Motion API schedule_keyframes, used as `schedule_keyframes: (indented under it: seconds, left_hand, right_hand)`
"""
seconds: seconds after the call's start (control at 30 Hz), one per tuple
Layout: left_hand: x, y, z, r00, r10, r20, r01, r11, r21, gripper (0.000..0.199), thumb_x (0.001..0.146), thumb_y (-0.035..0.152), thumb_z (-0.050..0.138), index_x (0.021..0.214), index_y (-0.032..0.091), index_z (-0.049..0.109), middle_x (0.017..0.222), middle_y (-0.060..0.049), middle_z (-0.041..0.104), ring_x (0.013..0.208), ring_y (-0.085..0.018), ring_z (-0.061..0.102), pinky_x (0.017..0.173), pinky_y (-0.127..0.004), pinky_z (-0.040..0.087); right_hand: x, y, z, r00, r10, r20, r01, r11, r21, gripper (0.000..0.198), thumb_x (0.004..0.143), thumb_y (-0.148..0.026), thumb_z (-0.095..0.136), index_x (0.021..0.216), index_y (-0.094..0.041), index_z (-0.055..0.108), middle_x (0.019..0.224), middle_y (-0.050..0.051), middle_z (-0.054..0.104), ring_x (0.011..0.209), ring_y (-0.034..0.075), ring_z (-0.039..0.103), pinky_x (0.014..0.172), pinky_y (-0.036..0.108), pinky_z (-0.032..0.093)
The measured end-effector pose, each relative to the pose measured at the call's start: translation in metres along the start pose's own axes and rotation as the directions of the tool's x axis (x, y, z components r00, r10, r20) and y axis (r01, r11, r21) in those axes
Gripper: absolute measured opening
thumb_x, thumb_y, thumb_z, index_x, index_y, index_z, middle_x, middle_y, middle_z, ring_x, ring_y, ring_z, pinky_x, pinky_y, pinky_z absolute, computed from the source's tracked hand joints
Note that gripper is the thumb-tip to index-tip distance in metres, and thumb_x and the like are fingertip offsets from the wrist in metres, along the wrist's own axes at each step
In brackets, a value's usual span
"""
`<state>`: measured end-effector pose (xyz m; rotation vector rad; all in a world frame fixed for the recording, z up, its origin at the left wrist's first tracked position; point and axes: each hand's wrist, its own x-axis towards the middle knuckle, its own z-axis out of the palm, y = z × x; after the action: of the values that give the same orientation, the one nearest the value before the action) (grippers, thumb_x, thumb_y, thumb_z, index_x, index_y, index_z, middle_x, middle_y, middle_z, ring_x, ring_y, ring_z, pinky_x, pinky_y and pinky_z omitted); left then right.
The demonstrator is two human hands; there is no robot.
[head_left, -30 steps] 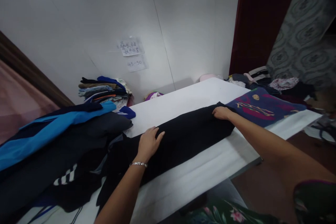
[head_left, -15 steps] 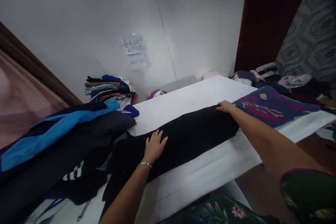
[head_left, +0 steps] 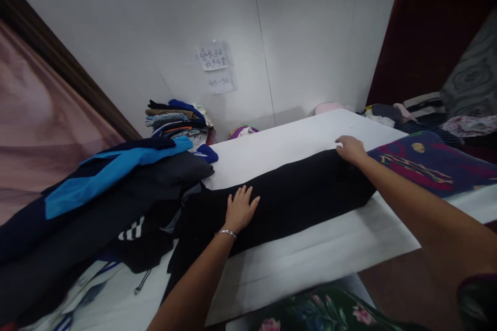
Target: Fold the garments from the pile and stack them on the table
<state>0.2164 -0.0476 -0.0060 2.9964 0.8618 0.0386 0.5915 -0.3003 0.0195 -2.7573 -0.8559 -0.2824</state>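
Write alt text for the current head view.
Left hand lies on a black garment on a white table; right hand is at the garment's far right corner. Heaped clothes lie at left, a patterned cloth at right.

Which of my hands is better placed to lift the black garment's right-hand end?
Probably your right hand: its fingers are at that end's far corner. Your left hand lies spread on the black garment, nearer its other end.

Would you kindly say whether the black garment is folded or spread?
Apparently folded: the black garment lies in a long, narrow strip on the white table; layers are indistinct.
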Motion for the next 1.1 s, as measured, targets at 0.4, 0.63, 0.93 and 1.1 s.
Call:
schedule_keyframes:
  seconds: [0.4, 0.63, 0.93, 1.1]
  left_hand:
    - [-0.010, 0.005, -0.001, 1.000, -0.024, 0.013, 0.024, 0.998, -0.055, 0.060, 0.097, 0.055, 0.028, 0.145, 0.022, 0.040, 0.154, -0.008, 0.035, 0.143, -0.024, 0.029, 0.116, -0.052, 0.021]
    - [-0.001, -0.004, -0.017, 0.994, -0.011, 0.109, 0.023, 0.994, -0.107, 0.060, 0.097, 0.056, 0.028, 0.143, 0.022, 0.044, 0.153, -0.007, 0.037, 0.143, -0.023, 0.030, 0.116, -0.048, 0.024]
    - [-0.015, -0.052, -0.002, 0.990, -0.142, 0.005, 0.142, 0.989, 0.045, 0.064, 0.096, 0.058, 0.023, 0.144, 0.021, 0.043, 0.155, -0.007, 0.033, 0.144, -0.027, 0.026, 0.117, -0.051, 0.020]
    - [-0.014, -0.048, 0.004, 0.990, -0.144, -0.006, 0.144, 0.989, 0.042, 0.066, 0.095, 0.061, 0.021, 0.144, 0.022, 0.044, 0.155, -0.007, 0.034, 0.144, -0.027, 0.026, 0.117, -0.051, 0.019]
  right_hand:
    - [-0.028, -0.025, 0.054, 0.923, -0.064, 0.379, 0.103, 0.991, -0.084, 0.062, 0.092, -0.060, 0.024, 0.137, -0.026, 0.050, 0.143, 0.010, 0.049, 0.137, 0.035, 0.034, 0.109, 0.062, 0.019]
    - [-0.026, -0.025, 0.054, 0.922, -0.069, 0.380, 0.117, 0.988, -0.103, 0.064, 0.092, -0.062, 0.021, 0.138, -0.027, 0.049, 0.143, 0.010, 0.049, 0.136, 0.034, 0.034, 0.109, 0.062, 0.020]
    - [-0.025, -0.018, 0.063, 0.933, -0.073, 0.353, 0.119, 0.987, -0.111, 0.064, 0.091, -0.063, 0.021, 0.138, -0.029, 0.049, 0.144, 0.008, 0.049, 0.136, 0.034, 0.036, 0.109, 0.062, 0.022]
    - [-0.018, -0.018, 0.052, 0.913, -0.049, 0.404, 0.105, 0.988, -0.117, 0.066, 0.091, -0.064, 0.022, 0.140, -0.028, 0.047, 0.145, 0.008, 0.048, 0.136, 0.034, 0.037, 0.109, 0.062, 0.023]
